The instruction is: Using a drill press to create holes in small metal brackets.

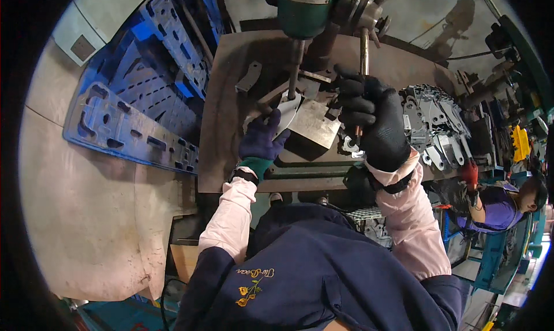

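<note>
Through the camera I see the left hand [261, 139] with fingers on the metal plate [287, 115]; whether it pinches, I cannot tell. The right hand [372, 113] is wrapped around the lever [365, 49]. Just beyond the left hand, the spindle [295, 65] stands at the plate: this piece, I judge, is in progress. Right of the right hand, loose parts [437, 118] overlap; which are finished, I cannot see.

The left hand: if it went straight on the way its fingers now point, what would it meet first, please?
The left hand would first meet the grey metal plate, which it appears to touch; beyond that, probably the vertical spindle, though depth is unclear here.
</note>
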The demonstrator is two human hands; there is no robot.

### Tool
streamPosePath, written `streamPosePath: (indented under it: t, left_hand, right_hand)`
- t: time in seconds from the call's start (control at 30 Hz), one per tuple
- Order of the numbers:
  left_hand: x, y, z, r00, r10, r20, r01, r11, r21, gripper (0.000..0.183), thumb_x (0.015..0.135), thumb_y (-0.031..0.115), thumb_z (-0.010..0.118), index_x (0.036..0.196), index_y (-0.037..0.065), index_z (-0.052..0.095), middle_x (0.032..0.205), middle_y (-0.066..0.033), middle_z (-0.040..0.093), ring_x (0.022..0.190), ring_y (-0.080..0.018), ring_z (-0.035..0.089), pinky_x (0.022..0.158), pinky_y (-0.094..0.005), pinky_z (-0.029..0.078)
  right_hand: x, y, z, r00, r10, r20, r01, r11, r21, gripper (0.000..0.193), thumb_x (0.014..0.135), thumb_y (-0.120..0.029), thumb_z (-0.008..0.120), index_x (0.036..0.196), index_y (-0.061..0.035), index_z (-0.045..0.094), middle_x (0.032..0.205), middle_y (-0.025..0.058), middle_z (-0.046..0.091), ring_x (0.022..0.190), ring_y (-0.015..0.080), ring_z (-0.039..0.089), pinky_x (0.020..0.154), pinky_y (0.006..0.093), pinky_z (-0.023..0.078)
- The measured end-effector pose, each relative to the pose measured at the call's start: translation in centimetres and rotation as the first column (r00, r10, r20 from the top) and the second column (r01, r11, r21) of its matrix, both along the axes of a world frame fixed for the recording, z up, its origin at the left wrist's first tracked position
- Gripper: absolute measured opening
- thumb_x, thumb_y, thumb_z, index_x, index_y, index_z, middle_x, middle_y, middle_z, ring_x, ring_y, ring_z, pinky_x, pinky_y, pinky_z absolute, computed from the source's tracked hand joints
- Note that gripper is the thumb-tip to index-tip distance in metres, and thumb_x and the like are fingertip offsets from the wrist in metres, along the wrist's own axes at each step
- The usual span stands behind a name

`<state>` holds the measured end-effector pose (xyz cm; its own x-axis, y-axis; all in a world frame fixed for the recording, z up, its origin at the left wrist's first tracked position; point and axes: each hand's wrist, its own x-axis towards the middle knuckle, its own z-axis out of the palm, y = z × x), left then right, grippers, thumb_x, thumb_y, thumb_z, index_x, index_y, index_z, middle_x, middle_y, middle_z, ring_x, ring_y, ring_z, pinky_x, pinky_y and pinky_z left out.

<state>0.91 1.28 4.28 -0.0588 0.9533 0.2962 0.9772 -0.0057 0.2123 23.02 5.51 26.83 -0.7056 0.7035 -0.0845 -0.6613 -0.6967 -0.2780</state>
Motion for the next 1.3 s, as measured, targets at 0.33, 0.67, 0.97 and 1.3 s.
streamPosePath:
  t: [0.33,0.67,0.97,1.3]
  left_hand:
    - [-0.1,-0.1,0.3,1.000,-0.015,0.015,0.015,1.000,0.009,0.066,0.084,0.054,0.062,0.142,0.028,0.043,0.124,-0.0210,0.055,0.110,-0.0395,0.055,0.083,-0.0512,0.051]
    - [-0.4,-0.2,0.4,0.994,-0.042,0.099,0.045,0.999,-0.026,0.064,0.085,0.051,0.061,0.141,0.025,0.045,0.127,-0.0209,0.054,0.113,-0.0402,0.054,0.087,-0.0491,0.051]
    - [-0.3,-0.2,0.5,0.993,-0.061,0.101,0.056,0.997,0.052,0.061,0.085,0.048,0.063,0.138,0.024,0.048,0.122,-0.0220,0.056,0.109,-0.0417,0.056,0.084,-0.0490,0.052]
    - [-0.2,-0.2,0.6,0.997,-0.035,0.064,0.034,0.999,0.013,0.061,0.084,0.049,0.063,0.139,0.026,0.045,0.128,-0.0200,0.053,0.110,-0.0410,0.057,0.080,-0.0504,0.053]
  right_hand:
    - [-2.2,-0.1,-2.7,0.571,-0.517,0.638,0.244,0.849,0.469,0.030,0.101,-0.029,0.044,0.095,-0.0058,0.062,0.056,-0.0076,0.033,0.040,0.0029,0.026,0.036,0.0204,0.020]
    - [-1.9,1.7,-6.2,0.277,-0.819,0.502,0.114,0.547,0.829,0.032,0.097,-0.028,0.056,0.086,0.0000,0.068,0.060,-0.0028,0.050,0.050,0.0068,0.044,0.045,0.0245,0.031]
    - [-1.9,3.5,-8.8,0.256,-0.841,0.476,0.234,0.532,0.814,0.031,0.096,-0.028,0.058,0.089,-0.0002,0.070,0.064,-0.0035,0.054,0.055,0.0043,0.043,0.049,0.0234,0.033]
    - [-1.0,6.8,-12.5,0.248,-0.918,0.309,0.238,0.367,0.899,0.026,0.098,-0.023,0.058,0.101,-0.0005,0.070,0.078,0.0016,0.067,0.064,0.0088,0.055,0.058,0.0259,0.043]
